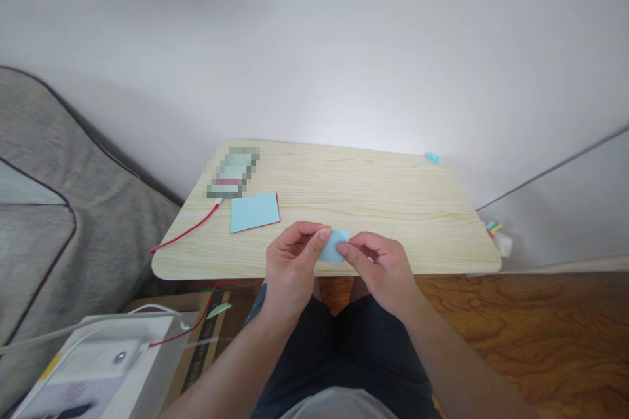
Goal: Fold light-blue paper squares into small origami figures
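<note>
Both the left hand (pixel 291 260) and right hand (pixel 374 263) pinch the little blue paper (pixel 335 246) at the table (pixel 373 190) edge, 6 o'clock (loose grip, so it might slip to the floor).

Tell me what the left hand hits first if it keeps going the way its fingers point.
The left hand points right, at the small blue paper it already pinches; just past that is the right hand, gripping the same piece. Depth is unclear, but nothing else shows between them.

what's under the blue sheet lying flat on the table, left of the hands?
Under the blue sheet a thin red edge shows along its right side, apparently another sheet beneath. How many lie under it is hidden. Around it, bare table.
</note>
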